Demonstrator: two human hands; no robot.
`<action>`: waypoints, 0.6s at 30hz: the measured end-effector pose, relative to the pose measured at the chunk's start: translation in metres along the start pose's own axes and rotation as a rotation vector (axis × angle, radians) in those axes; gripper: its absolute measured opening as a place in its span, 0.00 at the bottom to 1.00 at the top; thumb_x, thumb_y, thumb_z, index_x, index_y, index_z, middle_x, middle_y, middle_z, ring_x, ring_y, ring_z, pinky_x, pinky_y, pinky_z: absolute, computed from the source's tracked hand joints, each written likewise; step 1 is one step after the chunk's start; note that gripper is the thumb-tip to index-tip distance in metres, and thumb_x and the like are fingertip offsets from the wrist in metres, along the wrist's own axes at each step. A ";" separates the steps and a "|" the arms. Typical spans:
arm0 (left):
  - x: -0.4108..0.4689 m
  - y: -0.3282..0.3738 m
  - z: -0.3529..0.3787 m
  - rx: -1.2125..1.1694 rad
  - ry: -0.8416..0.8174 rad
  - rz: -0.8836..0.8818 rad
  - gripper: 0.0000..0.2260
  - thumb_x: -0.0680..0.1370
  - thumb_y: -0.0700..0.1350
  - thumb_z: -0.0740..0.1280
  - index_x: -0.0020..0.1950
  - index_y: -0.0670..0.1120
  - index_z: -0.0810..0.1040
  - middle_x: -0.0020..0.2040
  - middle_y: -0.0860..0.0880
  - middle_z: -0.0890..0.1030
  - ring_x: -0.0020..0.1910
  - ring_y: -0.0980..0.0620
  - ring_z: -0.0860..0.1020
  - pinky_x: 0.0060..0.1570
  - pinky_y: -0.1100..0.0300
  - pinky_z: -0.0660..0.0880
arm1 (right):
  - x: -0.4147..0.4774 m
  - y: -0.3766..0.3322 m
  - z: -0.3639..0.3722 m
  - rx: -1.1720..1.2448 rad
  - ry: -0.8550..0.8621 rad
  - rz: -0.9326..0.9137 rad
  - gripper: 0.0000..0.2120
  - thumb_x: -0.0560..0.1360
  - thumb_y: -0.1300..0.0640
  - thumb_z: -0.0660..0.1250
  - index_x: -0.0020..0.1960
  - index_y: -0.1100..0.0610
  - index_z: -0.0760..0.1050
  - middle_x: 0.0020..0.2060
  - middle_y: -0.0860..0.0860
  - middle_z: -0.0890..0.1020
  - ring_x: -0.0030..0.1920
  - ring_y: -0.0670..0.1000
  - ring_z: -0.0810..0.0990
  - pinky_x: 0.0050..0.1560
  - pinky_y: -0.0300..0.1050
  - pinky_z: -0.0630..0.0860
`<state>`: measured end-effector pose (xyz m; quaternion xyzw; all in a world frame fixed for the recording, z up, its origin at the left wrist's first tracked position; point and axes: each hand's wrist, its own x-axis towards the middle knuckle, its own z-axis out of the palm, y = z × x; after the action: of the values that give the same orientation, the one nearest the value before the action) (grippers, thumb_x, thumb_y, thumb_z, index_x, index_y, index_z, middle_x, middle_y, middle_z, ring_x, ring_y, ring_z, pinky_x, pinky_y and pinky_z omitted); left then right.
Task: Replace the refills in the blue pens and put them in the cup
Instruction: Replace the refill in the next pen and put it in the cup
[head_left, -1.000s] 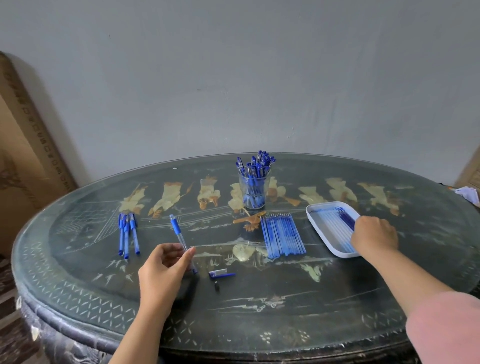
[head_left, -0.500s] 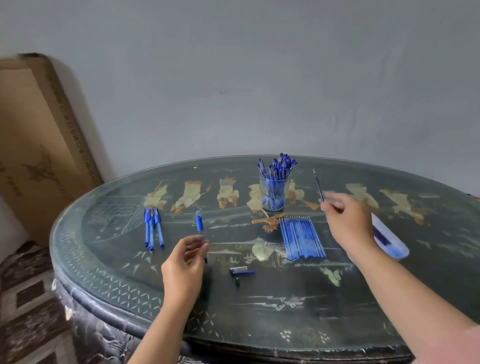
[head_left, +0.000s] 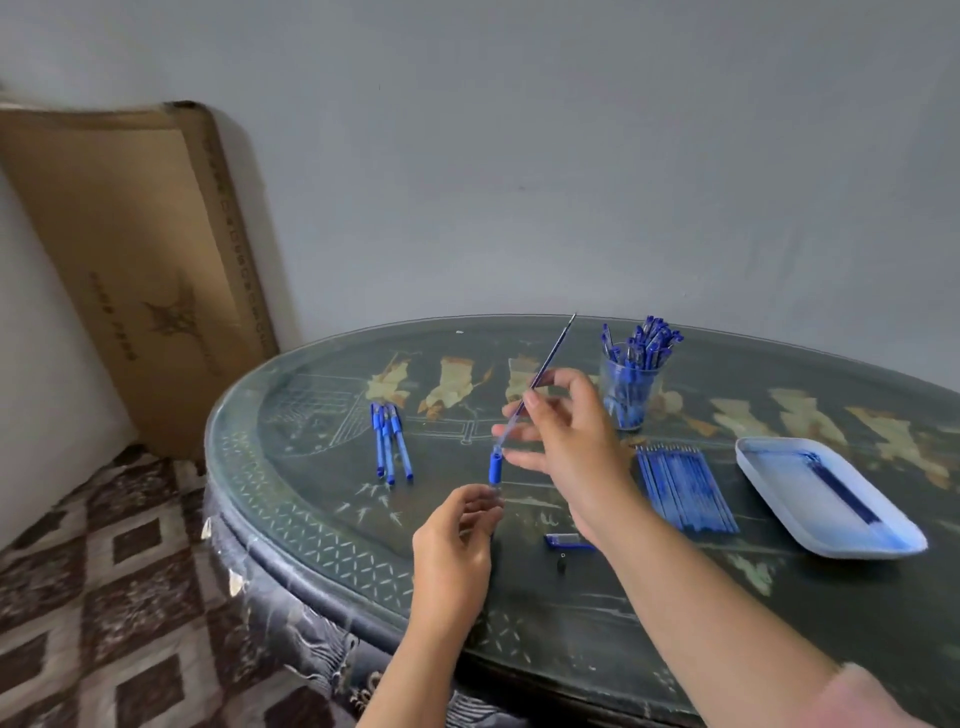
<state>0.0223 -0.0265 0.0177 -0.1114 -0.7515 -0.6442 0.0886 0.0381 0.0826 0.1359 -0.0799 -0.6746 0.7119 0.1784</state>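
The refill (head_left: 550, 358) is held slanted above the worktop (head_left: 623, 623), its fine tip pointing up and away, its lower clear end just above the open mouth of the pen barrel (head_left: 495, 467). The right hand (head_left: 566, 447) pinches the refill between thumb and forefinger near its middle, with the other fingers spread loosely below. The left hand (head_left: 452, 551) grips the lower, clear part of the barrel with curled fingers, so the blue grip section stands up from it. Whether the refill's end has entered the barrel I cannot tell.

Just right of the left hand, a blue pen cap (head_left: 563, 540) and a small dark piece (head_left: 562, 558) lie on the worktop. Further right lies a neat row of refills (head_left: 685, 488), and beyond it a white tray (head_left: 769, 457) holding a few dark sticks. The clear cup (head_left: 631, 389), full of blue pens, stands behind the right hand. Four blue pens (head_left: 389, 441) lie together to the left. A cardboard box (head_left: 130, 260) leans on the wall.
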 end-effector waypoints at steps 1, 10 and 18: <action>0.000 0.000 0.000 -0.003 -0.003 0.003 0.12 0.76 0.34 0.70 0.48 0.51 0.81 0.42 0.55 0.84 0.43 0.58 0.82 0.47 0.66 0.77 | 0.001 0.001 0.001 -0.050 -0.015 -0.022 0.04 0.82 0.59 0.60 0.51 0.50 0.70 0.44 0.53 0.82 0.43 0.52 0.86 0.49 0.56 0.82; 0.000 0.000 -0.001 -0.022 -0.008 0.015 0.12 0.76 0.34 0.69 0.48 0.51 0.80 0.43 0.55 0.84 0.44 0.59 0.82 0.46 0.70 0.75 | 0.006 0.003 0.001 -0.254 -0.097 -0.160 0.07 0.81 0.59 0.61 0.49 0.47 0.69 0.43 0.51 0.83 0.43 0.50 0.85 0.47 0.55 0.83; 0.001 0.000 0.000 -0.007 -0.002 0.033 0.15 0.76 0.35 0.70 0.47 0.57 0.79 0.43 0.56 0.84 0.44 0.60 0.82 0.46 0.69 0.76 | 0.013 0.018 -0.006 -0.621 -0.169 -0.228 0.09 0.77 0.59 0.68 0.44 0.46 0.72 0.42 0.48 0.80 0.46 0.50 0.82 0.46 0.54 0.82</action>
<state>0.0215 -0.0269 0.0175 -0.1248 -0.7475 -0.6450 0.0980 0.0256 0.0919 0.1195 0.0048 -0.8760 0.4522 0.1677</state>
